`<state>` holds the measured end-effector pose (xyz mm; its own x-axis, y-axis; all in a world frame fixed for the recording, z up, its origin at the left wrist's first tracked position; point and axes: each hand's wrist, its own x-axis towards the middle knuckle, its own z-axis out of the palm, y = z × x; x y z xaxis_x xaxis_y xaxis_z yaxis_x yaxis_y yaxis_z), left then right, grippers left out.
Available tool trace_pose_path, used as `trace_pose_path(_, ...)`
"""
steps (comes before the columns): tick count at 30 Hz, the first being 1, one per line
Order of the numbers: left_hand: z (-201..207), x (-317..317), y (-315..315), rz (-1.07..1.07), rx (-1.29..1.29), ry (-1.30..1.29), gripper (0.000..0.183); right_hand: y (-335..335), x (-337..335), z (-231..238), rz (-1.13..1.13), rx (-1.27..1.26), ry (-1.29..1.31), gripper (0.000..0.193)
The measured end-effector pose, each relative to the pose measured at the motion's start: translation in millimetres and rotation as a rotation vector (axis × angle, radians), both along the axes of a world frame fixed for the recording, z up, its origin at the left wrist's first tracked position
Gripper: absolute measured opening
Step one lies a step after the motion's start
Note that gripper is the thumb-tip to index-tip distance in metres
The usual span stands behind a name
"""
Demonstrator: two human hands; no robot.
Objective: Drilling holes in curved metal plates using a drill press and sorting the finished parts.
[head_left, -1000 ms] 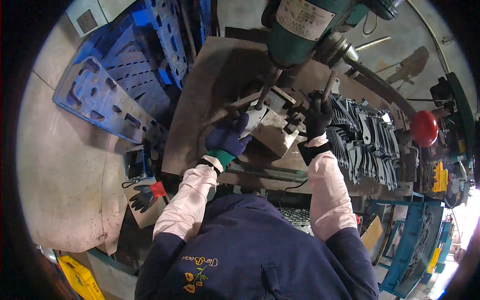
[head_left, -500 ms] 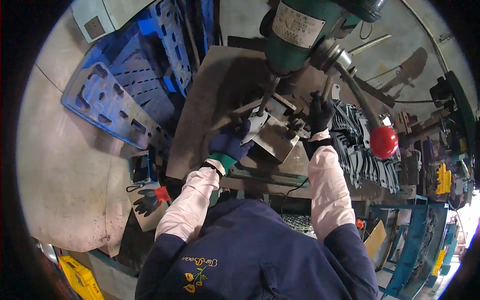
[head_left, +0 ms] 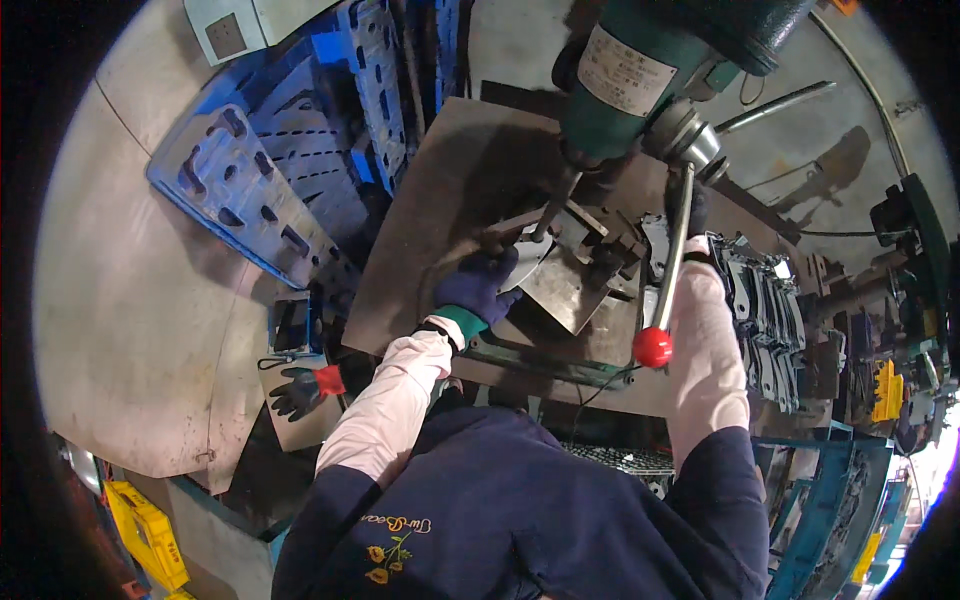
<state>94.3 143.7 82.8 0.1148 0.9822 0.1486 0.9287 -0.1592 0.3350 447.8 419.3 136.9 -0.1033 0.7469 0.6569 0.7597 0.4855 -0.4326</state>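
My left hand, in a dark blue glove, grips a flat, pale metal plate with a curved edge. It keeps the plate at a metal block fixture beneath a green drill press. The press's drill bit reaches down to the plate; whether it cuts in cannot be told. My right hand, in a black glove, is up by the feed hub. The feed lever with a red knob passes in front of it. Its fingers are hidden.
Dark, flat metal parts lie in rows right of the press. The brown worktable carries the fixture. Blue plastic pallets lean at the left. A spare black glove lies on a cardboard piece. Yellow crates sit at lower left.
The feed lever with the red knob has swung left, across in front of my right forearm. My right hand has shifted right behind it. My left hand still holds the plate at the fixture.
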Motion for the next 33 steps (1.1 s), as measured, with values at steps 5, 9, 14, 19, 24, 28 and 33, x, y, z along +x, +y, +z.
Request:
trace_pose_path(5,5.4,-3.5,0.5,-0.053,0.054,0.023,0.071,-98.5,-63.0,-3.5,0.107,-0.15,0.278,0.023)
trace_pose_path(9,12.7,0.6,2.5,-0.059,0.035,0.063,0.073,-171.5,-97.4,20.9,0.312,-0.445,0.644,0.02)
trace_pose_path(14,17.1,1.0,-0.1,-0.036,-0.013,0.087,0.075,-254.2,-127.6,113.3,0.404,-0.775,0.65,0.027)
trace_pose_path(19,17.7,-5.3,-6.6,-0.058,0.067,0.088,0.072,-286.2,-141.8,191.4,0.59,-0.879,0.924,0.028)
trace_pose_path(24,10.7,-32.3,-53.5,-0.071,0.215,-0.089,0.06,-272.8,-132.3,251.0,0.935,-1.22,1.566,0.03)
trace_pose_path(28,-6.2,-66.0,-105.2,0.032,0.137,-0.345,0.061,-258.8,-113.5,265.7,1.082,-1.273,1.513,0.035)
trace_pose_path(33,-47.5,-105.7,-127.4,0.393,-0.108,0.108,0.064,-255.8,-83.0,224.3,0.67,-0.67,0.787,0.043)
